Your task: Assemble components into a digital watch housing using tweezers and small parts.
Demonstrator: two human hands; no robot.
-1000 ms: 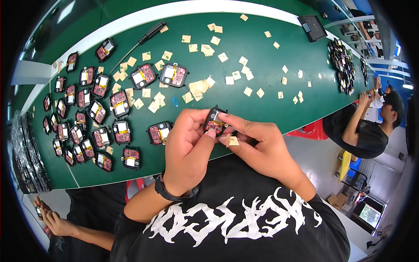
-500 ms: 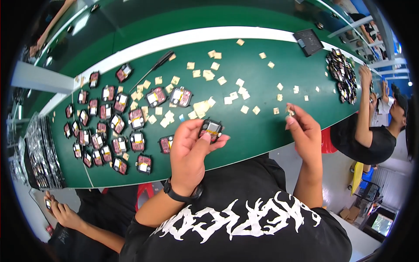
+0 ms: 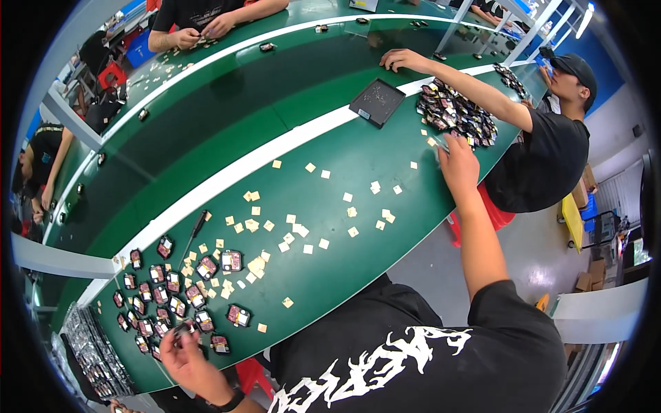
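Observation:
My left hand [image 3: 187, 354] is low at the near left table edge, its fingers closed on a small black part with a reddish face [image 3: 184, 330]. It sits beside rows of similar parts [image 3: 162, 292] laid on the green table [image 3: 330, 265]. My right hand [image 3: 457, 160] is stretched far out to the right, its fingertips at the near edge of a heap of black parts [image 3: 456, 113]. Whether it grips anything there is hidden. Small beige squares [image 3: 256, 265] lie scattered between the two hands.
A person in a black cap [image 3: 551, 131] sits at the right, with one arm reaching over the heap. A black tray [image 3: 376, 102] lies beyond it, and a black pen-like tool [image 3: 195, 230] near the rows. Other people work at the far table [image 3: 206, 27].
My right hand left the part and swung far out right to the heap. My left hand carried the part down to the rows at the near left. The view turned to the right.

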